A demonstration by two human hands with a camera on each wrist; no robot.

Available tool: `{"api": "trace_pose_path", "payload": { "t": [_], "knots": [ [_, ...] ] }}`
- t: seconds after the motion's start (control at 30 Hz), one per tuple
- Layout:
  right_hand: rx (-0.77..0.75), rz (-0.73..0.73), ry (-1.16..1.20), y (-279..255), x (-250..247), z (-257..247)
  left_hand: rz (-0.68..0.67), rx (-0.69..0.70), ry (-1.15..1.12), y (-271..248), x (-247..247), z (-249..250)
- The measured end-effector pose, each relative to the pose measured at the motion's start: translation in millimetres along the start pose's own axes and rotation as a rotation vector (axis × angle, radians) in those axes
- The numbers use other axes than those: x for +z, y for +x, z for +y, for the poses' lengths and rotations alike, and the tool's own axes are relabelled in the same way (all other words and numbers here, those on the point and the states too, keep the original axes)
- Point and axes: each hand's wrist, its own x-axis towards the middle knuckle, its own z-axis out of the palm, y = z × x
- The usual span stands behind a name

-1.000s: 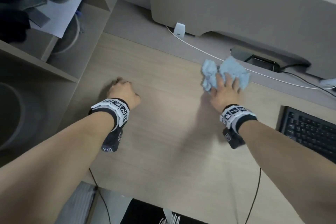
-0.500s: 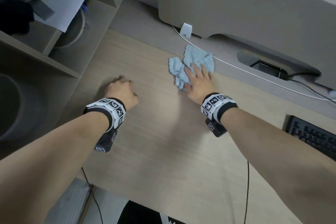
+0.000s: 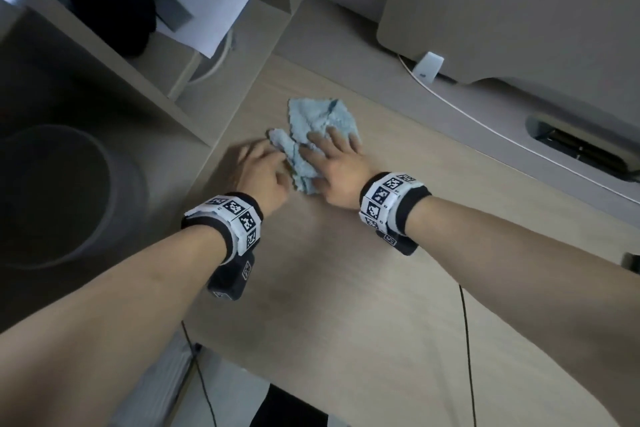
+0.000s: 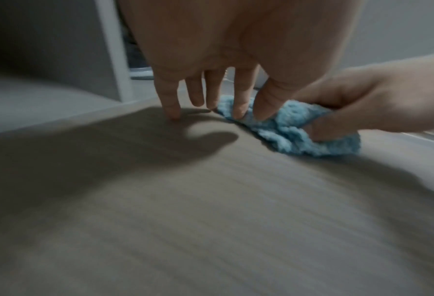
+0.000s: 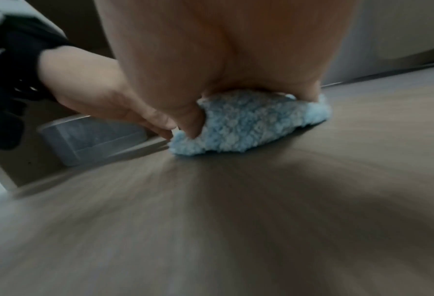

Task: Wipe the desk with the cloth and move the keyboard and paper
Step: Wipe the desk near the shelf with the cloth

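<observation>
A crumpled light-blue cloth point(image 3: 322, 121) lies on the wooden desk point(image 3: 346, 305) near its back left corner. My right hand point(image 3: 332, 158) lies on it with fingers spread over the top. In the left wrist view its thumb point(image 4: 322, 128) tucks into the bunched cloth point(image 4: 286, 136). My left hand point(image 3: 261, 166) stands just left of it, straight fingertips point(image 4: 172, 112) on the desk and on the cloth's edge. A white sheet of paper point(image 3: 225, 17) lies on the shelf at the back left under dark items. A dark corner point(image 3: 632, 262), likely the keyboard, shows at the right edge.
A grey round bin point(image 3: 69, 198) sits below the desk's left edge. A shelf unit point(image 3: 149, 80) borders the desk on the left. A white cable point(image 3: 485, 121) and a cable slot point(image 3: 581, 146) run along the back strip. A thin black cable point(image 3: 465, 340) hangs over the front.
My right hand has swept the cloth leftward across the back of the desk to the left hand. The left hand uncurled from a fist and now touches the cloth's edge.
</observation>
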Motion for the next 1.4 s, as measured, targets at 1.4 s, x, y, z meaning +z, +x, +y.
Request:
{"api": "trace_pose_path", "payload": {
  "t": [1.4],
  "knots": [
    [0.299,0.171,0.088,42,-21,42,-0.039,-0.104,0.007,2,-6,-60]
  ]
}}
